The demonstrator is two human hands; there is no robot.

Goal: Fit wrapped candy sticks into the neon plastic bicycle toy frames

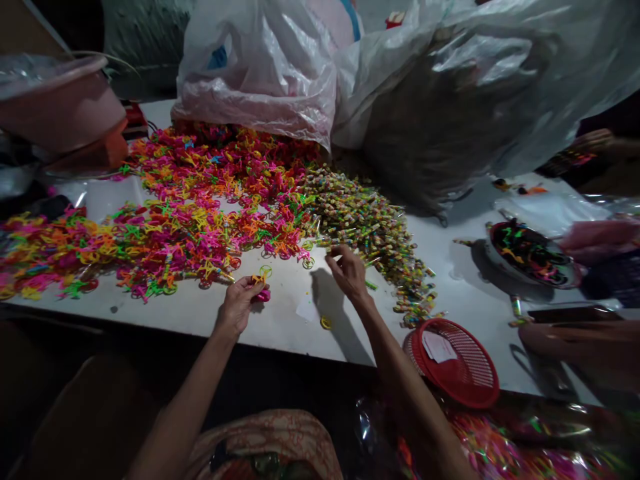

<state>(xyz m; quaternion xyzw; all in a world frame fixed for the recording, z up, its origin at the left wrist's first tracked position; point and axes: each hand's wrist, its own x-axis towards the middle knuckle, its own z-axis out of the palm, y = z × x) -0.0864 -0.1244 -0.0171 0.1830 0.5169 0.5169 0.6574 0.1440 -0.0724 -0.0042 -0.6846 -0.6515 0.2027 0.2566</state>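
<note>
My left hand (239,303) rests on the white table (280,320), fingers closed round a few small bright plastic toy pieces (260,287), orange and pink. My right hand (349,270) hovers at the near edge of a heap of small wrapped candies (370,227), fingertips pinched together; what they hold is too small to make out. A big pile of neon plastic pieces (190,207) in pink, orange, yellow and green spreads across the table to the left of both hands. A lone yellow ring (326,323) lies between my forearms.
A red mesh basket (463,367) with a paper slip sits at the table's near edge by my right forearm. A bowl of neon pieces (530,257) stands at the right. Large plastic bags (400,80) fill the back. Another person's hand (575,343) rests at the right.
</note>
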